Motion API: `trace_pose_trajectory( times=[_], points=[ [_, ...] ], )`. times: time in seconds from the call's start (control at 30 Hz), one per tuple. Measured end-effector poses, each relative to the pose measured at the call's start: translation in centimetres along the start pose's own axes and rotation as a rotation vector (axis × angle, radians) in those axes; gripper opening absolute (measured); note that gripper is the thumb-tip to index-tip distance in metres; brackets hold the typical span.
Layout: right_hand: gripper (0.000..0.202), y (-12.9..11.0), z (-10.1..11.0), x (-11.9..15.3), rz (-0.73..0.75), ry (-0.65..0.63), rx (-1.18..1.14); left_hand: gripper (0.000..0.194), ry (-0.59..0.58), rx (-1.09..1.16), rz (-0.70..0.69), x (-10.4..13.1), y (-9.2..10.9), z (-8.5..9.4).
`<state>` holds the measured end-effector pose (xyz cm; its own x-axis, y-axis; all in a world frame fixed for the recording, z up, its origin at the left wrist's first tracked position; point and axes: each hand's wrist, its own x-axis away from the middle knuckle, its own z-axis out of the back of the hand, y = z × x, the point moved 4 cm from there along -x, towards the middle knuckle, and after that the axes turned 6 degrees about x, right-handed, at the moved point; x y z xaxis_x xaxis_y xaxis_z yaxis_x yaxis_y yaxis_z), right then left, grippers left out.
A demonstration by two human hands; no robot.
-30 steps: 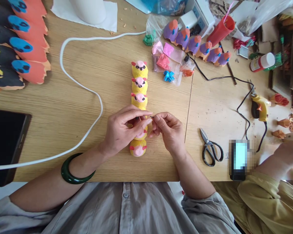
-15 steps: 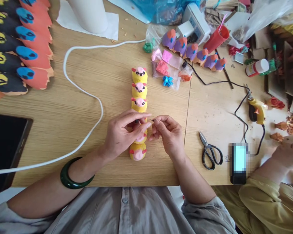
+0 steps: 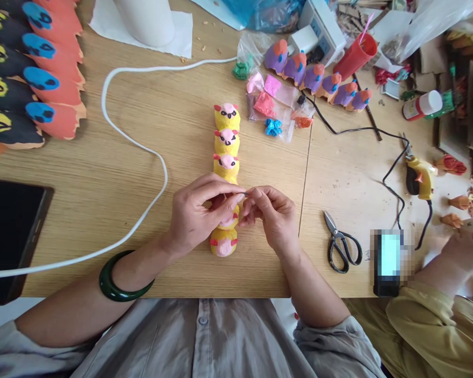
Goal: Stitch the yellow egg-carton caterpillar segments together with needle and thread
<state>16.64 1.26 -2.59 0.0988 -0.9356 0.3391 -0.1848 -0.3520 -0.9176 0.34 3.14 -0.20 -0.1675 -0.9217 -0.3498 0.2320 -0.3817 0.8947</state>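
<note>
A row of yellow clay figures (image 3: 226, 168) with pink faces and red ears runs up the table in front of me. The upper ones carry small black marks; the lowest face is plain pink. My left hand (image 3: 205, 210) is over the lower middle of the row, covering part of it, with thumb and fingertips pinched together. Touching its fingertips, my right hand (image 3: 271, 212) pinches a tiny dark strip (image 3: 245, 193) whose end lies between the left fingers.
Bags of coloured clay (image 3: 265, 104) and purple figures (image 3: 313, 77) lie at the upper right. Scissors (image 3: 341, 244), a lit device (image 3: 389, 260) and a yellow tool (image 3: 421, 177) are on the right, near a person's hand (image 3: 465, 249). A white cable (image 3: 142, 210) curves at left.
The gap between my left thumb and fingers has closed around the dark strip's end. The whole view has shifted slightly.
</note>
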Motion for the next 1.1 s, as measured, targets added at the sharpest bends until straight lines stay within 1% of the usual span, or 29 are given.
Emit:
trace_pose_trajectory(
  times=[0.13, 0.23, 0.3, 0.47, 0.8, 0.9, 0.97, 1.03, 1.1],
  points=[
    [0.031, -0.03, 0.03, -0.02, 0.012, 0.005, -0.007, 0.008, -0.033, 0.025, 0.023, 0.06, -0.2, -0.24],
    [0.03, -0.12, 0.04, 0.01, 0.019, 0.013, -0.012, 0.013, -0.027, 0.063, 0.045, 0.18, -0.41, -0.35],
    [0.031, -0.14, 0.04, 0.03, 0.014, 0.016, -0.007, 0.015, -0.018, 0.067, 0.029, 0.21, -0.42, -0.33],
    [0.034, -0.09, -0.1, 0.06, -0.006, -0.012, 0.009, 0.009, -0.033, 0.014, -0.039, 0.08, -0.12, -0.17],
    [0.034, -0.14, -0.11, 0.06, -0.005, -0.011, 0.0, 0.008, -0.03, -0.009, -0.033, 0.05, -0.1, -0.13],
    [0.035, -0.12, -0.06, 0.03, -0.004, -0.003, 0.004, 0.01, -0.038, -0.009, -0.02, 0.12, -0.22, -0.17],
    [0.035, -0.08, -0.03, 0.03, -0.003, 0.002, 0.002, 0.015, -0.042, -0.004, -0.013, 0.14, -0.27, -0.16],
    [0.034, -0.06, -0.04, 0.04, -0.001, -0.001, -0.004, 0.017, -0.048, 0.005, -0.024, 0.12, -0.19, -0.13],
    [0.033, -0.05, -0.07, 0.06, -0.004, -0.01, -0.008, 0.015, -0.05, 0.011, -0.041, 0.04, -0.06, -0.09]
  ],
)
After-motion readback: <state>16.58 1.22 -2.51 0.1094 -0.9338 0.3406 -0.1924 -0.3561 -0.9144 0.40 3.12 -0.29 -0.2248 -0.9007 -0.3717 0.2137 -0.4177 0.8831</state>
